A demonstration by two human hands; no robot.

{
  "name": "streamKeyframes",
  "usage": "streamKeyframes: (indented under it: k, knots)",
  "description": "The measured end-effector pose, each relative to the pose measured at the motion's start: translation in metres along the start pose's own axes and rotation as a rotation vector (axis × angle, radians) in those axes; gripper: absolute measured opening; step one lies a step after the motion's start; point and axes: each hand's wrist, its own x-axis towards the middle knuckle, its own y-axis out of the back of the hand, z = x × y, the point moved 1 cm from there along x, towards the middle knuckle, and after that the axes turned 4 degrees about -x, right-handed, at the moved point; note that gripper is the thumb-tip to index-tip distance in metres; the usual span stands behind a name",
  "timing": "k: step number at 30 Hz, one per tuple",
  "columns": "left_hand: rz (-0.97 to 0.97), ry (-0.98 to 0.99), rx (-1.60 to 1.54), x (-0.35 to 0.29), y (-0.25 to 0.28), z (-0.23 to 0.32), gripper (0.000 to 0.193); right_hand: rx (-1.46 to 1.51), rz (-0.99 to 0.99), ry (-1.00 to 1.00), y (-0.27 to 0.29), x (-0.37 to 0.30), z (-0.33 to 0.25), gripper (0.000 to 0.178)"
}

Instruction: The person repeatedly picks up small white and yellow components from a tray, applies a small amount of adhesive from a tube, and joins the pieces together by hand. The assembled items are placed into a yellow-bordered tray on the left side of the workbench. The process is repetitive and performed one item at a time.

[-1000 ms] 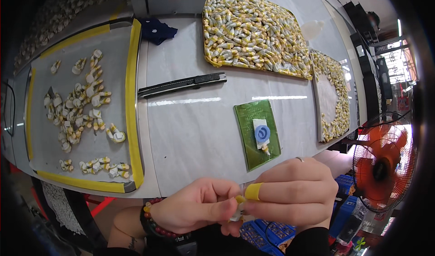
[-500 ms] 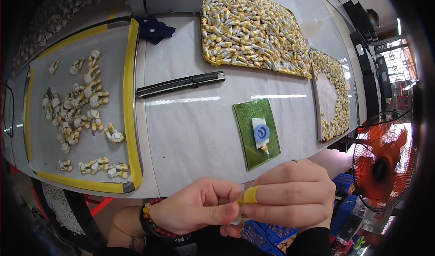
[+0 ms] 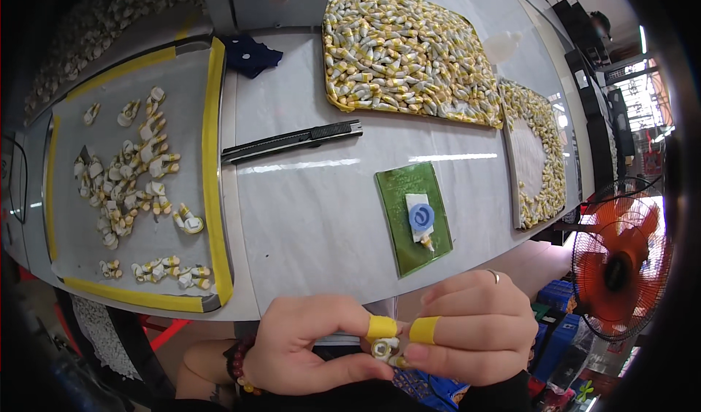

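Just beyond the table's front edge, my left hand [image 3: 314, 343] and my right hand [image 3: 475, 332] meet, both closed. Between their fingertips is a small white-and-yellow moulded piece [image 3: 382, 348], a round white ring-like end showing. My left index finger and thumb grip one side of it; the right thumb and index finger pinch the other. Yellow tape wraps an index finger on each hand. Beyond my right hand lies a green plate [image 3: 400, 226], bearing a white pad with a blue round mould-like part [image 3: 421, 217] and a small piece beside it.
At left, a yellow-taped tray [image 3: 212, 156] holds scattered white-and-yellow pieces. A black utility knife [image 3: 292, 142] lies right of it. Behind are a heaped tray of small pieces [image 3: 409, 54], another partly filled tray [image 3: 527, 149] and a dark blue cloth [image 3: 250, 54]. An orange fan [image 3: 617, 259] stands right.
My left hand has turned and its index finger now shows its yellow tape. The piece has come into clearer view between my fingers. My hands have dropped slightly lower in the picture.
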Motion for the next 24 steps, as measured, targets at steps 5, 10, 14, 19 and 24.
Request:
streamKeyframes:
  k: [5, 10, 14, 19, 24]
  knots:
    - [0.003, 0.004, 0.066, 0.006, -0.001, 0.003, 0.033, -0.146, -0.117, 0.025, 0.012, 0.004, -0.004, 0.013]
    - [0.184, 0.058, -0.289, 0.004, -0.013, -0.004, 0.038, -0.391, 0.678, -0.085, 0.08, -0.02, 0.006, 0.01]
    - [0.159, 0.076, -0.409, -0.003, -0.005, -0.007, 0.038, -0.741, 0.324, -0.725, 0.149, -0.046, 0.094, 0.015]
    - [0.038, 0.15, -0.62, -0.012, 0.006, -0.016, 0.037, -0.708, -0.149, -0.978, 0.171, -0.134, 0.178, 0.028]
    - [0.042, 0.146, -0.617, -0.013, 0.01, -0.014, 0.037, -0.717, -0.133, -0.948, 0.167, -0.133, 0.206, 0.017]
